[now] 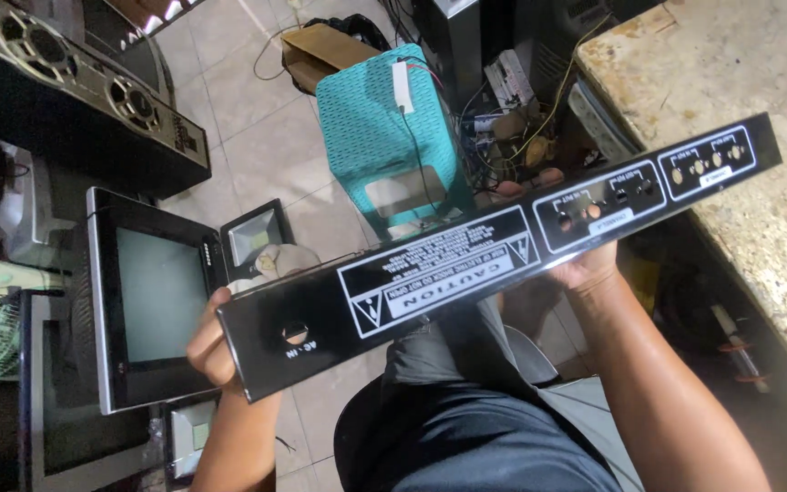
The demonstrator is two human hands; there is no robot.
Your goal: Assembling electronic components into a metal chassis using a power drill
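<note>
A: What does the person have hold of?

B: A long black rear panel off some audio unit, with white printing, a warning box and rows of round socket holes. It is held up across the lap, tilted, its far end rising toward the stone countertop.

A: And the hands?

B: The left hand grips the panel's lower end, fingers curled closed round the edge just beside the single round hole. The right hand supports the panel from behind near its middle, under the box of socket holes; fingertips show over the top edge, so it is closed on the panel too.

A: What lies around the panel?

B: Beyond its top edge stands a teal plastic stool, and next to that a tangle of wires and circuit parts. Below the panel's lower end sits an old television set lying face up, with a small floodlight between it and the panel. Farther off from the panel, past the television, a speaker cabinet rests on the tiled floor.
</note>
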